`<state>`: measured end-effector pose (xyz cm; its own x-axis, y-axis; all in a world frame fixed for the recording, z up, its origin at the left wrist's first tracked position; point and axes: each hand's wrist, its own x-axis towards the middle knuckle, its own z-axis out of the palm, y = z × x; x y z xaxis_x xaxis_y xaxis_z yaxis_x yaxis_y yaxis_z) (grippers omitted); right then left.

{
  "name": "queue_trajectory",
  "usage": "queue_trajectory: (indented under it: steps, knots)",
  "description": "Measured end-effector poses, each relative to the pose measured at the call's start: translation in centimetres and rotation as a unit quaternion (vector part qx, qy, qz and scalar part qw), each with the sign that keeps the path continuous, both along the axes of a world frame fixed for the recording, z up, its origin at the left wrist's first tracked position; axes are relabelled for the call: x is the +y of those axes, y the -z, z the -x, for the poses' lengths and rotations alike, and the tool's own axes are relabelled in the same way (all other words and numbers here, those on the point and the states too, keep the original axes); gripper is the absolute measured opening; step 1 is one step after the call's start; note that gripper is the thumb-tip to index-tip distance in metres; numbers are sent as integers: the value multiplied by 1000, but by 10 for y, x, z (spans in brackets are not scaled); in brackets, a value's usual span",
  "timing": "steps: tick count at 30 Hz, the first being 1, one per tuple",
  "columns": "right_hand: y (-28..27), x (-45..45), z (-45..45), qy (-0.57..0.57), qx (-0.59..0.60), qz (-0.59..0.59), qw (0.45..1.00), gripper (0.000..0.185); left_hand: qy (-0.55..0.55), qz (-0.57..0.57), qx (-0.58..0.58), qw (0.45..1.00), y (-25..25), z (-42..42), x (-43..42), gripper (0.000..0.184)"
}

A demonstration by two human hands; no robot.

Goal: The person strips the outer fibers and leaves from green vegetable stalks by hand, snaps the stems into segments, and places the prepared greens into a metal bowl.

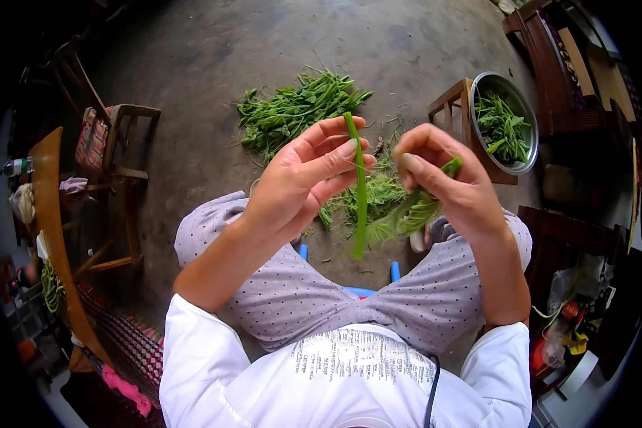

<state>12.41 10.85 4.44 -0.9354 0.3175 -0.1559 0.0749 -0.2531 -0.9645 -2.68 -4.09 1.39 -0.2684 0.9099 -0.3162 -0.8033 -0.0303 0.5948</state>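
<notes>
My left hand [312, 171] pinches a long green vegetable stem [360, 189] between thumb and fingers, near its upper end. The stem hangs down almost straight. My right hand [446, 175], a little to the right, is closed around a leafy green sprig [410, 214], whose leaves droop below the fingers and look blurred. Thin fibres show near the stem's top. On the floor beyond my left hand lies a large heap of leafy green stems [292, 110]. A smaller pile of stringy green scraps [378, 194] lies below and between my hands, partly hidden by them.
To the right, a metal basin [531, 153] holding green stems sits on a wooden stool [453, 100]. A wooden chair [114, 135] and a table edge [50, 214] stand at left. Dark wooden furniture [549, 64] lines the right. Blue seat legs [395, 271] show between my knees.
</notes>
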Motion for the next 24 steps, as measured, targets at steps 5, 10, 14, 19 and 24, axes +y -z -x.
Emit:
queue_trajectory:
  steps: [5,10,14,19,24]
  knots:
    - [2,-18,7,25,-53,-133,989,20,-28,-2,58,998,1,-4,0,36]
    - [3,-23,11,28,-105,-158,981,21,-33,-36,140,989,7,-6,0,32]
    - [11,-24,12,41,-61,-201,977,19,-39,-49,177,982,10,-7,-2,31]
    - [-3,-17,9,87,18,-147,985,12,-50,-14,114,992,0,-3,-3,31]
    - [-10,16,-1,210,162,-17,964,11,-5,-4,31,999,-1,0,-3,35]
